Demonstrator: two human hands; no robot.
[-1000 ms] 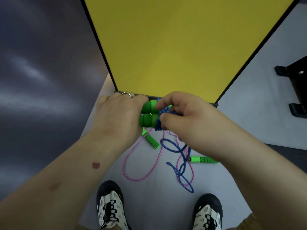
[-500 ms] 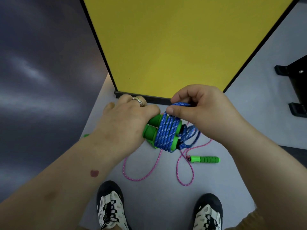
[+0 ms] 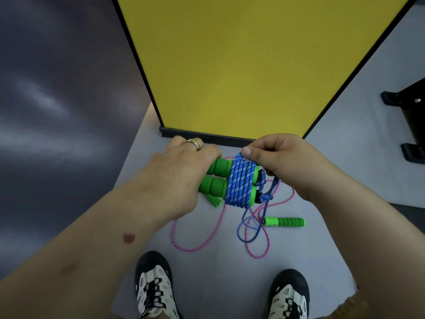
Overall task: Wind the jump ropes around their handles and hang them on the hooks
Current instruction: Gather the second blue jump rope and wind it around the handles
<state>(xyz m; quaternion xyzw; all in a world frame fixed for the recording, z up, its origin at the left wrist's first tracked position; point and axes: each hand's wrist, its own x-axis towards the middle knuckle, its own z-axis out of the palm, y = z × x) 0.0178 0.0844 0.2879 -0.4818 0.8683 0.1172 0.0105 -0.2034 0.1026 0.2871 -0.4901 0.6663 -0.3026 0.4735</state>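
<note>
- Nearest, two shoes (image 3: 153,288) stand on the grey floor (image 3: 207,284), toes pointing at the work.
- Just past them the pink rope (image 3: 197,246) lies loose in open loops, not wound at all. One of its green handles (image 3: 285,222) lies flat to the right; what looks like the other (image 3: 213,200) peeks out under the held bundle. By my reading, this rope is wholly left to do.
- Above the floor, the left hand (image 3: 174,178) grips the left ends of the paired handles (image 3: 216,178), fingers curled over them, a ring (image 3: 195,143) showing.
- The blue rope (image 3: 239,180) wraps those handles in a band of close turns near their right ends. A tail (image 3: 255,224) hangs below in a slack loop, so the winding seems most of the way done but not finished.
- The right hand (image 3: 282,164) pinches the blue rope at the top of the band between thumb and fingers, its other fingers curled.
- Farthest, a yellow panel (image 3: 241,65) in a dark frame rises from the floor, with a black stand (image 3: 409,125) at the right edge.
- No hooks are in view, so I judge no rope is hung yet; left are the blue tail, the whole pink rope, and hanging both.
</note>
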